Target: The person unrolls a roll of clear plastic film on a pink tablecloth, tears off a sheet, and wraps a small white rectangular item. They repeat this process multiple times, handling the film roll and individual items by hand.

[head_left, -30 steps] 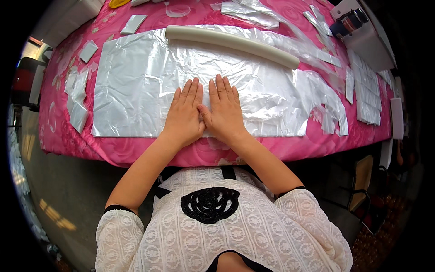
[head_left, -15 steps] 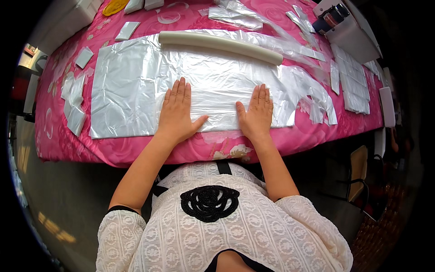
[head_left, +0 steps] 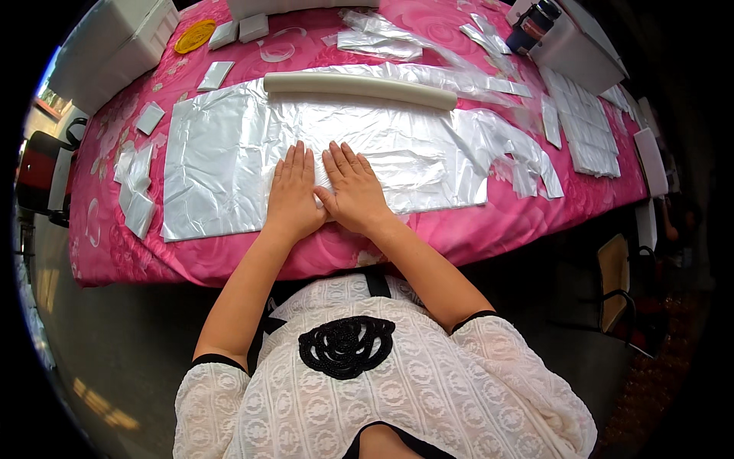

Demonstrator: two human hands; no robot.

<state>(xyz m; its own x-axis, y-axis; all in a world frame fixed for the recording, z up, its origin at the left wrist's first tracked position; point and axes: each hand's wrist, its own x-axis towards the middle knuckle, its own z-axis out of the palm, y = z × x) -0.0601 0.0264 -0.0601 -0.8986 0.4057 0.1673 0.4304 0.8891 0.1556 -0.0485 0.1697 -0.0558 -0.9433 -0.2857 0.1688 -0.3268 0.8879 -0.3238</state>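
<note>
A broad sheet of clear, shiny plastic film (head_left: 210, 164) lies in layers along the near side of the table. On its middle my left hand (head_left: 294, 195) rests flat, fingers stretched toward the far side. Right beside it my right hand (head_left: 353, 190) also presses flat on the plastic, its thumb touching or overlapping the left hand's thumb side. Neither hand grips anything. Beyond my fingertips a long off-white roller tube (head_left: 359, 88) lies across the film's far edge. At the film's right end the plastic trails off in bag-like handle shapes (head_left: 508, 145).
A pink floral tablecloth (head_left: 145, 264) covers the table. Folded plastic packets (head_left: 138, 214) lie at left, a stack of bags (head_left: 585, 134) at right. White boxes (head_left: 115, 57), a yellow round item (head_left: 195, 36) and a dark bottle (head_left: 533, 28) stand farther back. A chair (head_left: 614, 283) is at right.
My right hand has slid left across the plastic until it meets my left hand. The left hand stays at about the same spot on the film. The view has shifted slightly.
</note>
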